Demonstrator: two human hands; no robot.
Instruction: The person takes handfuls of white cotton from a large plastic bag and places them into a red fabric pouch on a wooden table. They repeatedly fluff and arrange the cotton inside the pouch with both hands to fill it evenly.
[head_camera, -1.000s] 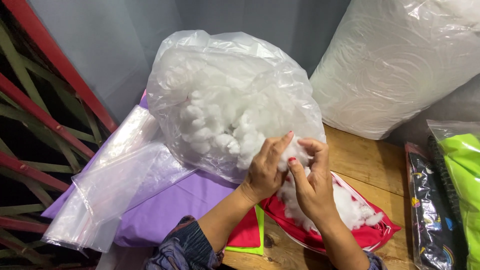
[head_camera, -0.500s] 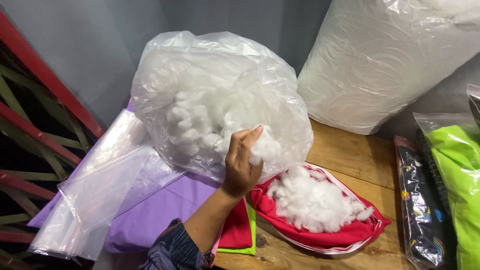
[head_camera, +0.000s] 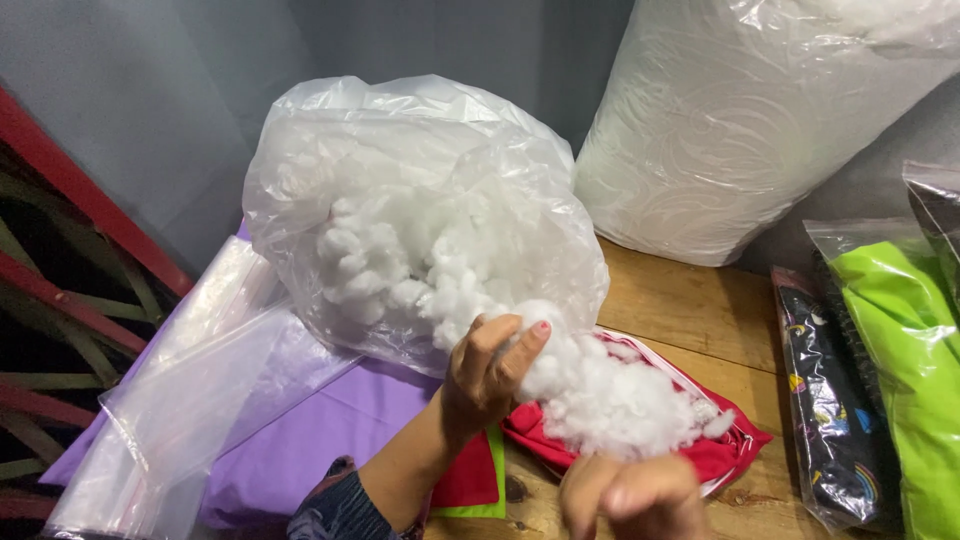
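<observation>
One blurred right hand (head_camera: 632, 497), half cut off below white stuffing (head_camera: 600, 400).

White fluffy stuffing (head_camera: 600, 400), loose clump heaped on open red cover (head_camera: 720, 455)

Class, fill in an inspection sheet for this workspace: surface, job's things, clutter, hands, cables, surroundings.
Surface: wooden table.
Job's things: clear bag of white stuffing; red fabric cover heaped with stuffing.
Clutter: purple sheet, empty clear bags, packed green fabric, packed black patterned fabric, big white sack.
Hands: left hand grips stuffing at the bag; right hand blurred, low.
Cables: nothing seen.
Surroundings: grey wall, red frame.
</observation>
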